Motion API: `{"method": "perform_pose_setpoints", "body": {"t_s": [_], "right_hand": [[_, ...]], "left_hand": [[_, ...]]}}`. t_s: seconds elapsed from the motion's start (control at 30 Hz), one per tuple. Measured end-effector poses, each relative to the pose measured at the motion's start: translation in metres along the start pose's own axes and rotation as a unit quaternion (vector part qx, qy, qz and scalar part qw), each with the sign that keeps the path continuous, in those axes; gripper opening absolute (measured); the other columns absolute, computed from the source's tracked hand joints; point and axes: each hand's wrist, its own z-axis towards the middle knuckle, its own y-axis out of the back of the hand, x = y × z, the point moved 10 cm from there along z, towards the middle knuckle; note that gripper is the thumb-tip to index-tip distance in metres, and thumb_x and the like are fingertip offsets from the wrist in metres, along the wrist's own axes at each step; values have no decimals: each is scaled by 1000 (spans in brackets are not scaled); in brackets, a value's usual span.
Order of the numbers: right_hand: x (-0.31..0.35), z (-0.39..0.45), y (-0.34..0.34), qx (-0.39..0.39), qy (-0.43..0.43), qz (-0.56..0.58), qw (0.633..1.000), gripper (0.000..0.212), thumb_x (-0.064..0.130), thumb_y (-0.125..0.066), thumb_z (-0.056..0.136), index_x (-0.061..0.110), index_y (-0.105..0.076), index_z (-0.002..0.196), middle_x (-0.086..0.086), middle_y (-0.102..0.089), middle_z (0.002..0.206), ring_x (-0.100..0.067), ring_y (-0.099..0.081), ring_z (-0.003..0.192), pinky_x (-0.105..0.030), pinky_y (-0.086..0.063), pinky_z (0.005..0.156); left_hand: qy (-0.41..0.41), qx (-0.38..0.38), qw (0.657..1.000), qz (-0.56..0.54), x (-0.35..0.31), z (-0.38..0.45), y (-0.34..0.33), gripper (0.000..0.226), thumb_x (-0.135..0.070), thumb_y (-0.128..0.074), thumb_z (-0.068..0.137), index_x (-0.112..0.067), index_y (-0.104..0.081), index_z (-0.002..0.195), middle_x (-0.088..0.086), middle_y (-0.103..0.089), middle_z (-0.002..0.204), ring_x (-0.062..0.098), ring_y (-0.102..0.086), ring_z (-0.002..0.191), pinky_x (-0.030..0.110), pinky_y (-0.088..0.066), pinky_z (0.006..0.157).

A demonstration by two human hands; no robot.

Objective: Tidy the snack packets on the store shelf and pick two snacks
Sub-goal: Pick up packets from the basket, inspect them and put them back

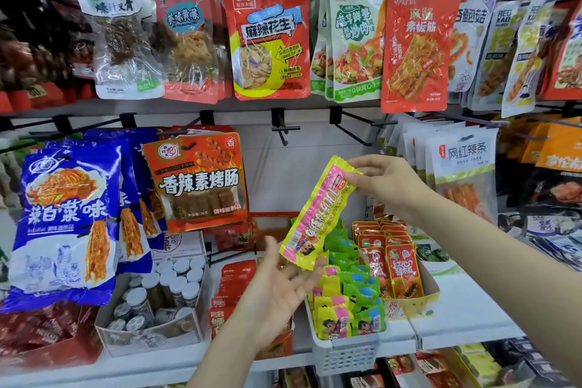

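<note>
Head view, store shelf seen from above the hands. Right hand (389, 184) pinching the upper end of a long yellow-and-pink snack packet (318, 214) between thumb and fingertips, so that the packet hangs slantwise in the open gap below two bare hooks (285, 129), printed face toward the camera (probably held out for a look at the label or for a choice). Left hand (277, 290) spread palm-up beneath the packet's lower end, fingers straight and relaxed, fingertips at or just under the bottom seal; true contact hard to judge, likely placed to steady or receive the packet. Directly below, a white slotted basket (346, 353) on the shelf board, packed with upright yellow-pink and green packets (349, 302) of the same kind: the likely source of the held one, and the place for its return if rejected. Just right of the basket, a yellow carton (419, 301) of red packets, standing on end. At left, blue pouches (63, 224) and an orange-red pouch (198, 179) hanging from pegs; above, a further row of hung pouches. Judged stage: selection of one snack under way.
</note>
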Motion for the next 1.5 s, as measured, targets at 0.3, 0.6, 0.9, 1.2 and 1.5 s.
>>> {"method": "perform_pose_setpoints", "body": {"t_s": [0.3,0.6,0.9,1.2,1.5], "right_hand": [[-17,-1,-14,52,-31,101,993,21,8,-57,97,9,-67,115,-21,-66,113,-31,-67,103,-40,-57,90],[-25,-1,-25,104,-101,130,981,34,30,-53,100,4,-64,120,-15,-73,107,-26,-71,101,-33,-59,85],[-17,3,-21,125,-41,148,980,36,15,-68,83,4,-66,117,-16,-72,111,-27,-69,106,-29,-57,86],[-28,0,-31,211,-120,129,961,30,10,-49,100,11,-65,125,-16,-69,119,-33,-67,110,-39,-57,89],[-16,21,-1,61,21,-52,997,40,4,-66,90,15,-62,128,-11,-75,98,-11,-73,79,-22,-60,67]], "left_hand": [[-29,-8,999,22,-4,7,1,53,1,-68,79,-3,-57,130,21,-68,121,22,-69,101,25,-59,71],[-189,-94,927,311,-32,3,10,31,-2,-75,80,-9,-68,109,6,-76,105,22,-71,102,24,-57,80],[73,-3,996,-46,15,8,-4,55,-47,-47,97,-4,-57,130,26,-63,127,34,-69,106,38,-62,76],[-123,-110,965,205,-29,23,22,38,8,-69,80,-6,-64,115,11,-75,104,16,-73,89,20,-56,67],[-287,-123,877,365,-70,44,13,40,8,-69,85,-23,-60,110,-4,-74,103,9,-71,98,16,-54,73]]}}
